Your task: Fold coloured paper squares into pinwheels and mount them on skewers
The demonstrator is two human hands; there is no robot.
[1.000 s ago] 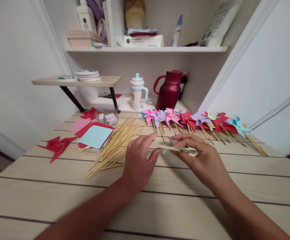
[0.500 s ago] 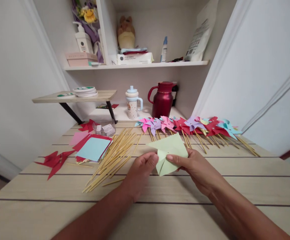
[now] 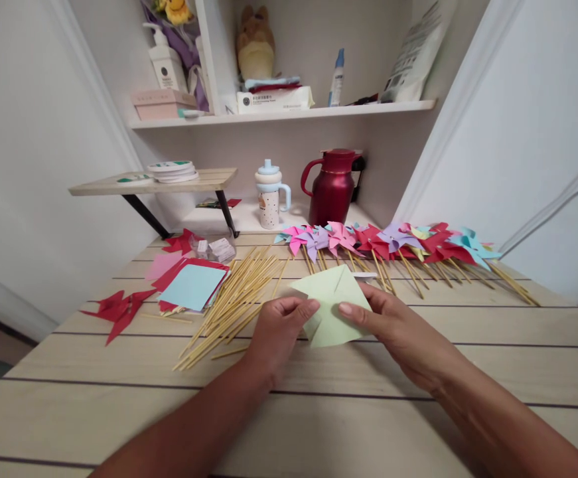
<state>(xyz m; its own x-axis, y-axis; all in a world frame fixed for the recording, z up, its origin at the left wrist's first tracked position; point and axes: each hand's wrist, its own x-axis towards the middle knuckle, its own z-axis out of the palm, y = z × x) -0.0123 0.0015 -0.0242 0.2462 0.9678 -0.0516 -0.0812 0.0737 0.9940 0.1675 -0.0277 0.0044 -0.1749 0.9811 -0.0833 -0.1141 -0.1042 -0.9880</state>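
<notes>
A pale green sheet of paper (image 3: 334,307), with a slit near its upper corner and a loose flap at its lower left, is held above the table between both hands. My left hand (image 3: 279,335) pinches its left side between thumb and fingers. My right hand (image 3: 397,328) grips the right side, thumb on the front and the other fingers mostly hidden behind. A thin whitish object (image 3: 365,275) shows behind the upper right edge; its kind is unclear. Left of my left hand lies a pile of thin wooden sticks (image 3: 236,302).
Finished paper pinwheels (image 3: 397,239) on sticks line the back right. At left lie square paper sheets (image 3: 194,285), red cut paper (image 3: 119,311) and a small clear box (image 3: 215,249). Behind stand a sippy cup (image 3: 269,202), a red thermos jug (image 3: 332,189) and a small raised shelf (image 3: 209,180).
The green paper has been turned: its folded flap no longer lies across the centre, and a flatter face with a slit shows. A whitish object now shows behind it. The view has tilted down slightly.
</notes>
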